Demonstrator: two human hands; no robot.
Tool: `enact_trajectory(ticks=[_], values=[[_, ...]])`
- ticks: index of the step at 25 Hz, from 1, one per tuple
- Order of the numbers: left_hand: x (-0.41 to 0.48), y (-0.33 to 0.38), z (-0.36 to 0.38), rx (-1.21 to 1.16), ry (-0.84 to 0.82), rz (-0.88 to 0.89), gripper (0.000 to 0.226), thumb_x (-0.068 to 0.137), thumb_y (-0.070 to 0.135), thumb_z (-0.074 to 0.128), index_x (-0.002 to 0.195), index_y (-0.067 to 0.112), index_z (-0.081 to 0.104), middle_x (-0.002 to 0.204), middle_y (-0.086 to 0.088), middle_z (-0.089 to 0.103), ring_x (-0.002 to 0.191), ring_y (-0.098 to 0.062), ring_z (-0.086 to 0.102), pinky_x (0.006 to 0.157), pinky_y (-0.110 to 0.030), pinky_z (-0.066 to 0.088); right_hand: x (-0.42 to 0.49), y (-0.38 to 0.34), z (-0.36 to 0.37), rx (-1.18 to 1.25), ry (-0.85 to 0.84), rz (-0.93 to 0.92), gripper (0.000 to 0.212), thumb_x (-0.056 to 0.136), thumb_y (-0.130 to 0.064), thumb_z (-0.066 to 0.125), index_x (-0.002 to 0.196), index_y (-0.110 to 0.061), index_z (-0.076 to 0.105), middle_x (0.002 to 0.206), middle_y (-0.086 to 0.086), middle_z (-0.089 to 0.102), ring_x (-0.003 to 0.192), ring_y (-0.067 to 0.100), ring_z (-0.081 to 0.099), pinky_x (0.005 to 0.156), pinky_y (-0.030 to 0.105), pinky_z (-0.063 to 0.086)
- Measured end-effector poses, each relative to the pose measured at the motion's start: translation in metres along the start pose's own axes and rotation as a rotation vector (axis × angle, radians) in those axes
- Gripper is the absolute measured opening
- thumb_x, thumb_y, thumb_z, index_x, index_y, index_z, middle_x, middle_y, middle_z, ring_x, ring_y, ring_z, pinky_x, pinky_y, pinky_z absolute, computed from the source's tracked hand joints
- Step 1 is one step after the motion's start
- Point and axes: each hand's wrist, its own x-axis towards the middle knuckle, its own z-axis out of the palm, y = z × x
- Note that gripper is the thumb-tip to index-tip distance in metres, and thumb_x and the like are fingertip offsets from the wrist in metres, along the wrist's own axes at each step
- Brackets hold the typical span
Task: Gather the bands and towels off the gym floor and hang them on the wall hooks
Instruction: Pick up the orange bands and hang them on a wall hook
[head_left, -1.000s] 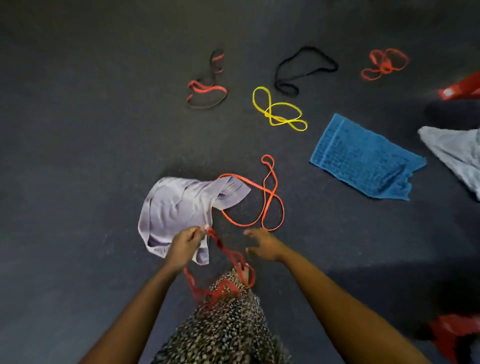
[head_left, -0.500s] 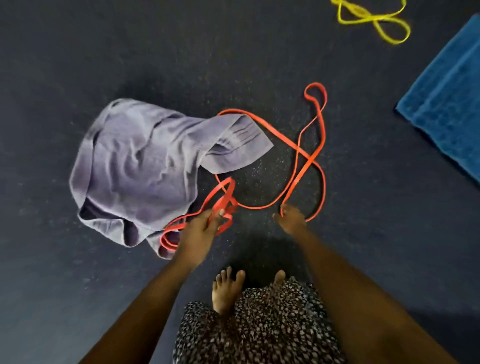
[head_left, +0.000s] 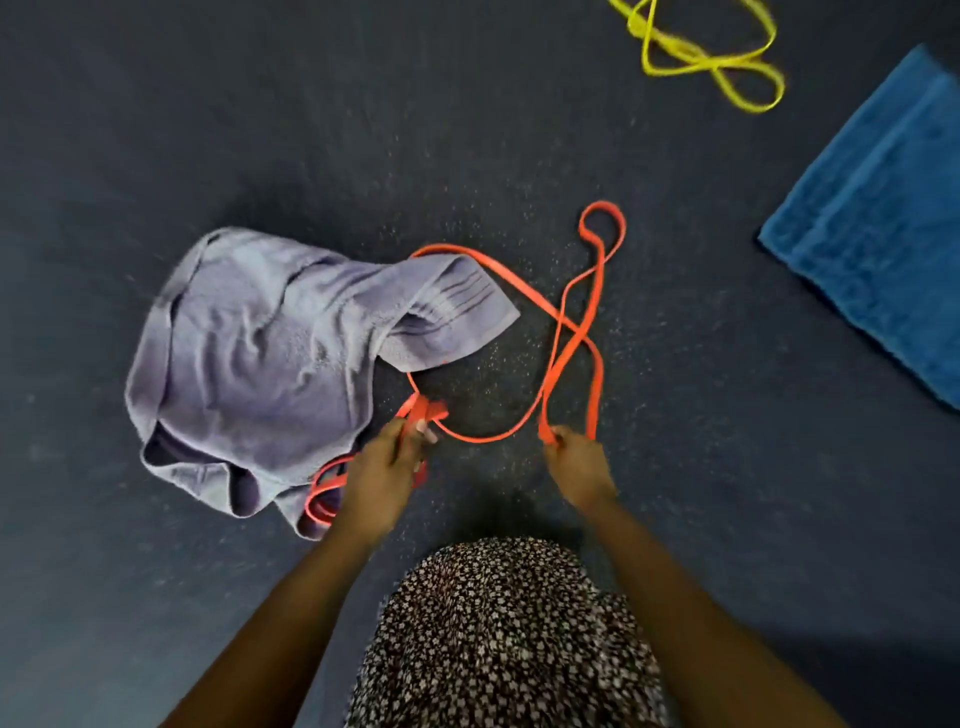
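An orange band lies in twisted loops on the dark floor in front of me. My right hand pinches its near end. My left hand is closed on a bunch of red band, whose loops hang down beside a crumpled lilac towel. One corner of the lilac towel overlaps the orange band. A yellow band lies at the top right, and a blue towel is spread flat at the right edge.
The floor is dark speckled rubber. My patterned skirt fills the bottom centre between my arms and hides my feet.
I have bent lower, so the floor items look larger. My right hand has closed on the orange band's near end. My left hand still holds the red band.
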Motion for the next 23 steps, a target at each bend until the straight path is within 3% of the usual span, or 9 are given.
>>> enact_trajectory(ticks=[3, 5, 7, 9, 12, 14, 16, 20, 23], values=[[-0.048, 0.070, -0.031, 0.068, 0.004, -0.010, 0.036, 0.083, 0.053, 0.044, 0.094, 0.024, 0.062, 0.086, -0.022, 0.065, 0.084, -0.040, 0.062, 0.078, -0.047, 0.052, -0.090, -0.041, -0.104, 0.140, 0.119, -0.145, 0.022, 0.088, -0.026, 0.058, 0.103, -0.013, 0.066, 0.092, 0.014, 0.071, 0.084, 0.028, 0.065, 0.077, 0.033, 0.045], [-0.082, 0.128, -0.063, 0.015, 0.022, -0.033, 0.028, 0.084, 0.049, 0.046, 0.082, 0.025, 0.059, 0.075, -0.016, 0.058, 0.073, -0.031, 0.058, 0.063, -0.040, 0.057, -0.146, -0.073, -0.173, 0.206, 0.092, -0.251, 0.019, 0.088, -0.026, 0.058, 0.103, -0.018, 0.067, 0.069, 0.006, 0.065, 0.059, 0.008, 0.058, 0.065, 0.023, 0.044], [-0.113, 0.177, -0.095, 0.037, 0.022, -0.017, 0.030, 0.086, 0.039, 0.043, 0.082, 0.015, 0.059, 0.069, -0.008, 0.053, 0.065, -0.020, 0.050, 0.060, -0.029, 0.047, -0.194, -0.106, -0.223, 0.262, 0.021, -0.342, 0.021, 0.091, -0.019, 0.053, 0.110, -0.018, 0.064, 0.057, 0.000, 0.058, 0.047, -0.001, 0.052, 0.057, 0.010, 0.041], [-0.141, 0.213, -0.117, -0.027, 0.051, 0.002, 0.026, 0.092, 0.027, 0.044, 0.076, 0.012, 0.056, 0.057, -0.001, 0.051, 0.053, -0.010, 0.048, 0.057, -0.026, 0.038, -0.232, -0.132, -0.254, 0.303, -0.030, -0.375, 0.025, 0.092, -0.010, 0.051, 0.114, -0.010, 0.062, 0.066, 0.004, 0.065, 0.055, -0.004, 0.056, 0.065, 0.010, 0.045], [-0.198, 0.264, -0.145, -0.184, 0.046, 0.053, 0.021, 0.093, 0.012, 0.047, 0.074, 0.014, 0.057, 0.042, 0.012, 0.053, 0.039, 0.004, 0.043, 0.048, -0.013, 0.034, -0.284, -0.162, -0.286, 0.245, -0.090, -0.446, 0.022, 0.090, -0.008, 0.054, 0.108, -0.006, 0.065, 0.077, 0.002, 0.068, 0.063, -0.008, 0.057, 0.078, 0.029, 0.048], [-0.230, 0.289, -0.162, -0.218, -0.045, 0.170, 0.014, 0.088, 0.005, 0.053, 0.089, 0.017, 0.060, 0.060, 0.019, 0.062, 0.053, 0.011, 0.053, 0.058, -0.006, 0.041, -0.320, -0.188, -0.303, 0.135, -0.113, -0.555, 0.019, 0.089, -0.015, 0.058, 0.103, -0.010, 0.068, 0.073, -0.006, 0.065, 0.063, -0.010, 0.054, 0.075, 0.031, 0.045], [-0.252, 0.315, -0.172, -0.192, -0.202, 0.321, 0.036, 0.082, -0.005, 0.058, 0.113, 0.013, 0.053, 0.094, 0.013, 0.063, 0.078, 0.015, 0.059, 0.075, -0.006, 0.046, -0.351, -0.217, -0.320, -0.010, -0.127, -0.653, 0.020, 0.086, -0.025, 0.062, 0.100, -0.013, 0.069, 0.086, 0.006, 0.070, 0.077, 0.005, 0.058, 0.077, 0.033, 0.045], [-0.282, 0.353, -0.180, -0.247, -0.398, 0.458, 0.063, 0.063, 0.000, 0.070, 0.119, 0.015, 0.045, 0.093, 0.018, 0.067, 0.082, 0.009, 0.060, 0.073, -0.009, 0.049, -0.413, -0.275, -0.355, -0.159, -0.060, -0.857, 0.024, 0.086, -0.028, 0.061, 0.105, -0.016, 0.068, 0.099, 0.006, 0.071, 0.083, 0.008, 0.057, 0.078, 0.029, 0.043], [-0.284, 0.363, -0.192, -0.334, -0.294, 0.486, 0.058, 0.053, 0.012, 0.076, 0.106, 0.024, 0.055, 0.089, 0.006, 0.065, 0.084, -0.008, 0.056, 0.076, -0.020, 0.046, -0.449, -0.301, -0.393, -0.101, 0.096, -0.898, 0.022, 0.084, -0.026, 0.064, 0.103, -0.017, 0.069, 0.092, 0.001, 0.072, 0.080, 0.002, 0.057, 0.074, 0.027, 0.044]])
